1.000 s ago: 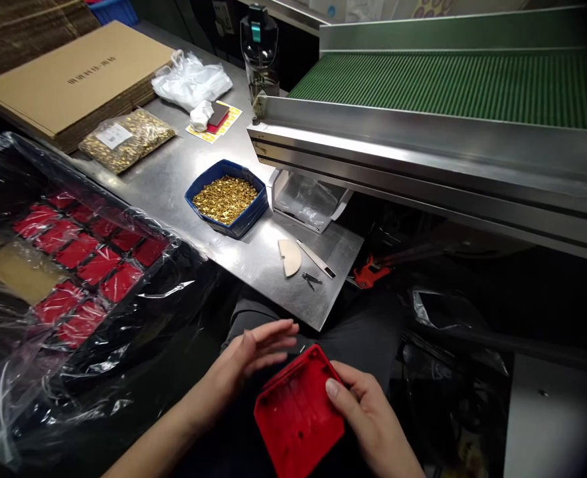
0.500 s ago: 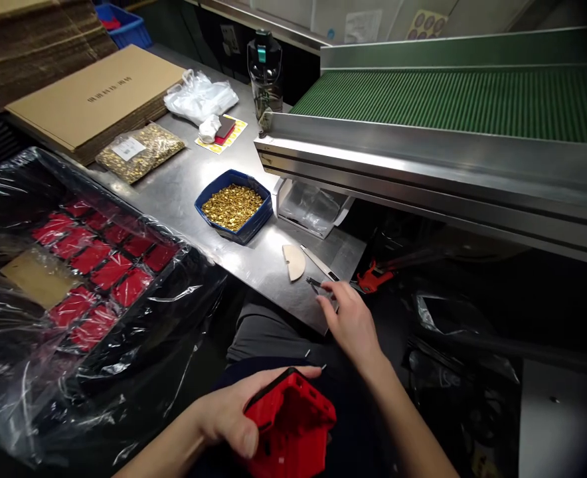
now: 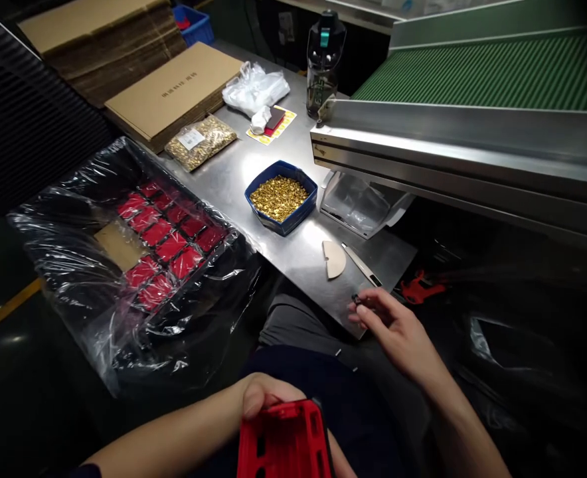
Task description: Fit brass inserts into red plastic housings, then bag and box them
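Note:
My left hand (image 3: 268, 393) is wrapped round a hollow red plastic housing (image 3: 284, 441) with a dark edge, low in the view over my lap. Its open inside faces up, and slots run along its walls. Out to the right, at the table's near corner, my right hand (image 3: 404, 332) pinches a small dark clipper (image 3: 356, 299), mostly covered by the fingers. Just beyond that hand lie a white utility knife (image 3: 362, 265) and a pale half-round piece (image 3: 334, 259) on the metal table (image 3: 293, 262).
A blue tray (image 3: 284, 227) of small brass parts stands mid-table, with a bag of brass parts (image 3: 201, 142) behind it. A plastic-lined box (image 3: 69, 265) holds several red pieces at left. The conveyor (image 3: 453, 149) overhangs at right, near a bottle (image 3: 323, 73).
My right hand has picked the clipper up off the table. The red housing has turned and dropped lower in my left hand. The whole view has swung left.

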`<action>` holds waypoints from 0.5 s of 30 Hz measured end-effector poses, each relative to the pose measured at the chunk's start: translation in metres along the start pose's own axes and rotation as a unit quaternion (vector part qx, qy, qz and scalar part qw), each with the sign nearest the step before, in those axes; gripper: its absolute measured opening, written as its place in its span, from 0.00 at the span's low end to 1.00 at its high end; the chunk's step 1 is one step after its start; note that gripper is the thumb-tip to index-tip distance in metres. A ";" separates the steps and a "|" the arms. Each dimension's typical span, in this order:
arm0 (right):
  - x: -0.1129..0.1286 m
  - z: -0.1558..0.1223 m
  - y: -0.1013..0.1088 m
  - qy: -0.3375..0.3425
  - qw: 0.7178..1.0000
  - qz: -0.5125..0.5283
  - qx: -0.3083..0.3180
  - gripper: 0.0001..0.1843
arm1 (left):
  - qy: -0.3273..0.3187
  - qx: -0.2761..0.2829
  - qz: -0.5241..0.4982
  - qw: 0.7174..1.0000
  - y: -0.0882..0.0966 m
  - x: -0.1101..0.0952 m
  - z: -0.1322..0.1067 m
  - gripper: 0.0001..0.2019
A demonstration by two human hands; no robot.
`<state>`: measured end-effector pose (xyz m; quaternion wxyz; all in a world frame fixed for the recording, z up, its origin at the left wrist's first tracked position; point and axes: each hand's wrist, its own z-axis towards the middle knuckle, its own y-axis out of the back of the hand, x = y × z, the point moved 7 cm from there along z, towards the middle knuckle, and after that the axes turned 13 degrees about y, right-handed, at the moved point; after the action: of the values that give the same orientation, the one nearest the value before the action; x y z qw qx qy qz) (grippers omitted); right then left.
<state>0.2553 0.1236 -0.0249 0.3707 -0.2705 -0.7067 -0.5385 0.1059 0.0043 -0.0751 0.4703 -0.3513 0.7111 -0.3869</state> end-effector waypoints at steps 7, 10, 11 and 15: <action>0.082 -0.058 0.035 0.109 0.972 0.172 0.117 0.09 | 0.030 0.044 -0.025 0.998 -0.003 0.013 -0.008 0.51; 0.092 -0.067 0.034 0.141 0.958 0.182 0.171 0.11 | 0.055 0.143 -0.047 0.987 -0.018 0.014 -0.012 0.51; 0.093 -0.067 0.033 0.151 0.956 0.177 0.177 0.12 | 0.063 0.170 -0.053 0.982 -0.022 0.013 -0.013 0.51; 0.094 -0.067 0.035 0.184 0.958 0.128 0.178 0.13 | 0.075 0.210 -0.050 0.974 -0.033 0.003 -0.018 0.50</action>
<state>0.2438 0.0673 0.0806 0.6022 -0.1842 -0.6704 -0.3923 0.0926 -0.0092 -0.0423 0.4587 -0.2500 0.6288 -0.5760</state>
